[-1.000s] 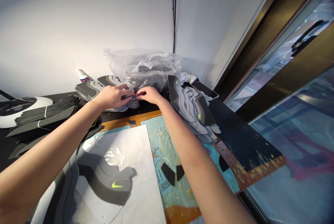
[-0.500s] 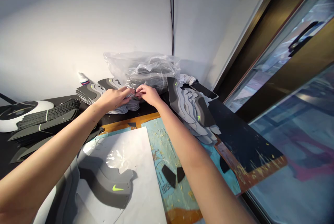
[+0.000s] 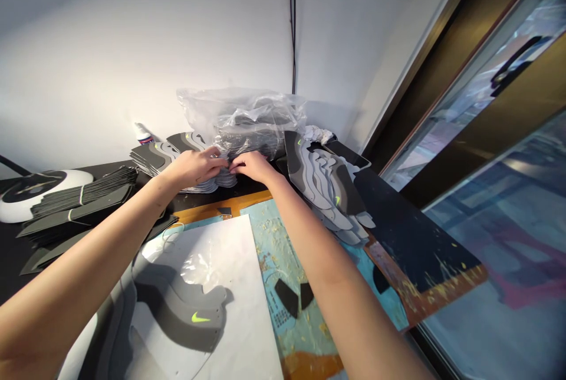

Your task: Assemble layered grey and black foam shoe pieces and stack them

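Observation:
My left hand [image 3: 194, 167] and my right hand [image 3: 253, 166] meet over a fanned stack of pale grey cut shoe-upper pieces [image 3: 225, 178], their fingertips gripping its edges. Just behind my fingers lies a clear plastic bag [image 3: 247, 120] holding dark pieces. To the right leans a layered pile of grey pieces [image 3: 327, 185]. Below my forearms, a grey upper panel with a neon yellow swoosh [image 3: 177, 309] lies under a white sheet [image 3: 234, 274]. My arms hide part of the sheet.
Rubber-banded bundles of dark pieces [image 3: 82, 200] and a white round object [image 3: 39, 194] sit at left, with a small glue bottle [image 3: 142, 134] by the wall. A paint-stained blue board [image 3: 283, 238] lies below. Glass panels [image 3: 495, 220] bound the right side.
Both hands have moved slightly down onto the stack and closed in on each other. The thin dark edge between my fingers no longer shows. The other pieces have not moved.

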Demonstrator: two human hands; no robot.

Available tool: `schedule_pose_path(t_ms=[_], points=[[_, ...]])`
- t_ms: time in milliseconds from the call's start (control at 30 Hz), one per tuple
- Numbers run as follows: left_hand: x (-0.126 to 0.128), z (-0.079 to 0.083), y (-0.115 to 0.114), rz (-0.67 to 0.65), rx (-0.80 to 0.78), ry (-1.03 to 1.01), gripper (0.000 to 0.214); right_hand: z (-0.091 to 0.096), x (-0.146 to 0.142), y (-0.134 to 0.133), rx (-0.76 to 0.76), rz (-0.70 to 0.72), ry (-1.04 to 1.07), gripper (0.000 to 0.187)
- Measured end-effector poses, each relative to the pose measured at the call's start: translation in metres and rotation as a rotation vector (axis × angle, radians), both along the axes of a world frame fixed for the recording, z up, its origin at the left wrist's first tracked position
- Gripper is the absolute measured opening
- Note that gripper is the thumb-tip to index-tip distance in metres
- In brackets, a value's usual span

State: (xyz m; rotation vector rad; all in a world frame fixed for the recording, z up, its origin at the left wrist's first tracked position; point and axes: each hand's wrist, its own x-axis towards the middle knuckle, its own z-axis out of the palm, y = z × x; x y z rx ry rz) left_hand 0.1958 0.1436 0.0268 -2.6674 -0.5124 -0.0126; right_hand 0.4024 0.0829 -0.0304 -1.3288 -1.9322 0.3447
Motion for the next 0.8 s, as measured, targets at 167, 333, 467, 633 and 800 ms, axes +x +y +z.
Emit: schedule_pose_path(t_ms=[167, 333, 467, 633, 800], points=[[-0.001, -0.006, 0.006, -0.014, 0.035, -0.047, 0.048, 0.004, -0.01, -0.002, 0.086, -0.104, -0.103, 0.017], [-0.001, -0.007, -0.002, 0.021, 0.061, -0.082, 0.042, 0.005, -0.014, -0.002, 0.12, -0.114, -0.03, 0.018], [0.001, -0.007, -0.009, 0.068, 0.065, -0.09, 0.04, 0.003, -0.001, -0.001, 0.16, -0.014, 0.04, 0.016], [0.004, -0.006, -0.01, 0.052, 0.034, -0.04, 0.036, 0.001, 0.009, 0.001, 0.063, 0.045, -0.176, 0.017], [0.005, -0.008, -0.007, 0.029, 0.06, -0.039, 0.04, 0.005, 0.003, -0.002, 0.092, -0.032, -0.199, 0.019]])
